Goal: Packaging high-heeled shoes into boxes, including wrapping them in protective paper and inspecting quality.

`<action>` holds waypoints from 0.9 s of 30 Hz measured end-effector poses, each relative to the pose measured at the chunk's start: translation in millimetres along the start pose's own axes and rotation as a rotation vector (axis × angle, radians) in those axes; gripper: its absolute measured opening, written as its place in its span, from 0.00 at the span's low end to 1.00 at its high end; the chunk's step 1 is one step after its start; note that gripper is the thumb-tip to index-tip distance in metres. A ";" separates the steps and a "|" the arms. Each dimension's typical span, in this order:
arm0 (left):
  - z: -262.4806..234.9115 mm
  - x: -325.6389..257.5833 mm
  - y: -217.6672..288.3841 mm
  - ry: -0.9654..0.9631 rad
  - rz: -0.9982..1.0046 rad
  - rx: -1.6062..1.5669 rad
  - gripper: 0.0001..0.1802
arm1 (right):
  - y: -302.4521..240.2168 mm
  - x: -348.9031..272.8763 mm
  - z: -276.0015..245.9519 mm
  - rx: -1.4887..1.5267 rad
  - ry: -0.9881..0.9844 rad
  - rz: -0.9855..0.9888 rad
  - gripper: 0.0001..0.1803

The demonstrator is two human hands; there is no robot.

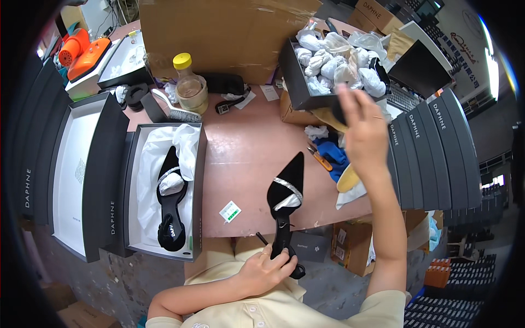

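Note:
My left hand [266, 269] is closed round the heel end of a black pointed shoe [288, 183] with a glittering strap and white paper stuffed in its toe. The toe points away from me over the table's near edge. My right hand [361, 123] is raised at the right, its fingers smeared by motion, by the near side of a dark box [303, 97] of crumpled white paper wads [333, 63]. A dark shape [336, 112] shows beside its fingers; whether they hold it I cannot tell. A matching black shoe [171, 210] lies in an open paper-lined shoe box [203, 164] at the left.
On the pink table [240, 142] are a white tag [229, 211], an orange-handled cutter [321, 159], a blue cloth [333, 153] and a yellow-capped bottle [190, 90]. Dark shoe boxes [437, 147] stand in a row at right. A cardboard panel [219, 38] rises behind.

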State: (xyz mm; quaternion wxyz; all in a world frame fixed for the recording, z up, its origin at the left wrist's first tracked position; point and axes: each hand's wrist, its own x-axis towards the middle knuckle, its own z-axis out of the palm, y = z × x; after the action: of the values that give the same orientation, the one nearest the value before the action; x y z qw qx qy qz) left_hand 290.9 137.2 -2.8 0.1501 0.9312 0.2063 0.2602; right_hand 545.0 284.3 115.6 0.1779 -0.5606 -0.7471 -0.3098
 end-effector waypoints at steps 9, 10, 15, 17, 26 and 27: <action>28.9 80.2 -38.8 0.164 -0.396 -0.475 0.32 | -7.8 -43.3 -35.6 0.426 -0.003 0.222 0.41; 26.4 84.1 -41.0 0.138 -0.440 -0.512 0.38 | -6.9 -48.2 -36.2 0.433 0.005 0.291 0.41; -47.1 39.1 -37.8 0.175 -0.431 -0.190 0.42 | -0.6 -79.0 -32.8 0.494 -0.046 0.462 0.41; -75.5 -4.4 -49.7 0.307 -0.603 0.091 0.38 | -0.4 -93.5 -36.8 0.649 -0.012 0.599 0.42; -155.5 -93.0 -60.0 0.024 -0.976 0.493 0.32 | -72.9 -107.7 -51.2 1.019 0.263 0.779 0.42; -158.5 -102.7 -63.5 -0.004 -0.980 0.510 0.26 | -78.9 -109.6 -50.8 1.023 0.252 0.762 0.42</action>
State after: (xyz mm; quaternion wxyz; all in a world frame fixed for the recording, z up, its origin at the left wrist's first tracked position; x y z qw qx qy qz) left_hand 104.8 172.2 59.1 0.0236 0.7337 0.6717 0.1000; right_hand 499.9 156.7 65.4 0.6061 -0.5903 -0.5223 0.1067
